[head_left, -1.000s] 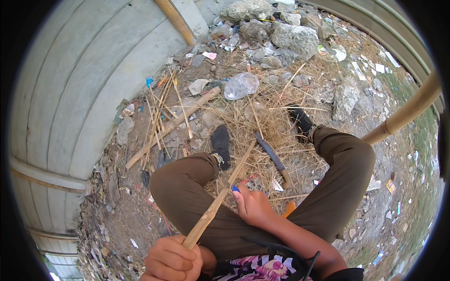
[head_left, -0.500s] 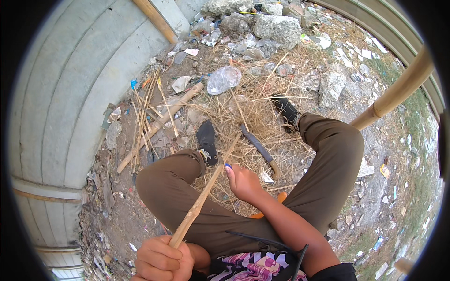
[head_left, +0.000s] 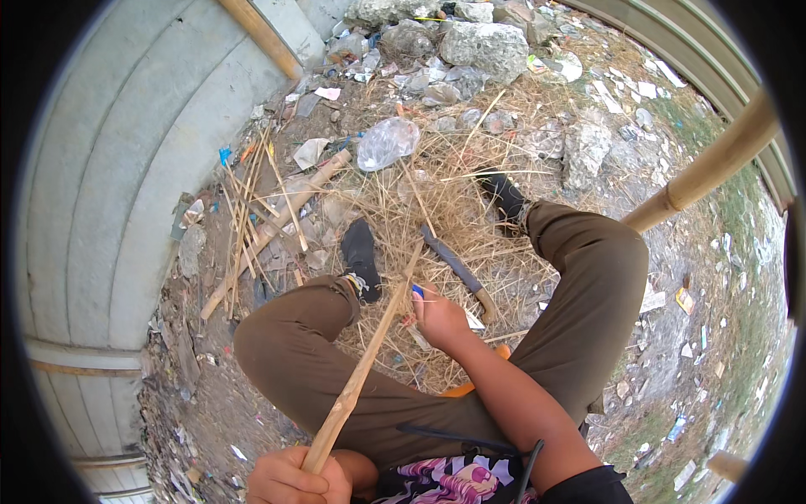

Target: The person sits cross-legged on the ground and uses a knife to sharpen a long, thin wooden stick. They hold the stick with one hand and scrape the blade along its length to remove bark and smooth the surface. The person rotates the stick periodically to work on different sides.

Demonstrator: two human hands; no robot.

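Observation:
My left hand (head_left: 294,477), at the lower edge, is closed round the thick end of a long pale wooden stick (head_left: 357,378). The stick slants up and away over my lap, its thin far end close to a machete (head_left: 452,260) lying on dry straw. My right hand (head_left: 442,321) is closed and holds a small item with a blue end (head_left: 417,291) showing by the thumb; its kind I cannot make out. This hand is just right of the stick's far half, a slight gap apparently between them.
Thin bamboo strips (head_left: 250,214) lie over a thick bamboo pole (head_left: 220,296) on the left. Beyond my feet are a clear plastic bag (head_left: 388,144) and rocks (head_left: 491,50). A grey panel wall (head_left: 109,193) is at left; a slanting bamboo post (head_left: 705,172) at right.
My right hand with the blue-ended item has moved right, off the stick's edge. The left hand keeps its grip. The whole view has shifted slightly.

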